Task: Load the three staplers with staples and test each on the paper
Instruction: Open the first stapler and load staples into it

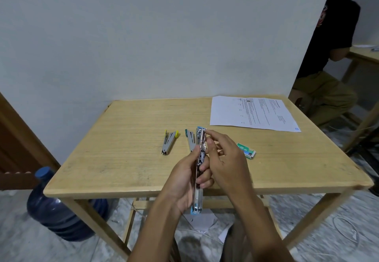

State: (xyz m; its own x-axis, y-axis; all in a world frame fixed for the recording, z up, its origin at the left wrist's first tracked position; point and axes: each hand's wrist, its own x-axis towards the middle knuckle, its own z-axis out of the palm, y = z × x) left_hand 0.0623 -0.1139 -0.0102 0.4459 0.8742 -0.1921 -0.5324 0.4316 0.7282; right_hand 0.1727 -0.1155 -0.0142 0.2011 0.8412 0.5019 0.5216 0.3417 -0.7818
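Note:
My left hand (185, 177) grips a blue-tipped stapler (200, 159), swung fully open into one long strip above the table's front edge. My right hand (223, 157) reaches over it, thumb and forefinger pinching at its far end; whether they hold staples is hidden. A yellow-tipped stapler (169, 141) lies open on the wooden table (123, 138). A teal-tipped stapler (189, 138) lies just left of the held one, partly hidden by it. The green and white staple box (247, 150) lies right of my hands. The printed sheet of paper (252, 113) lies at the far right.
A large blue water bottle (55, 210) stands on the floor left of the table. A person in a black shirt (332, 46) sits at the right by another table. Scraps of paper (202, 221) and a white cable (346, 231) lie on the floor.

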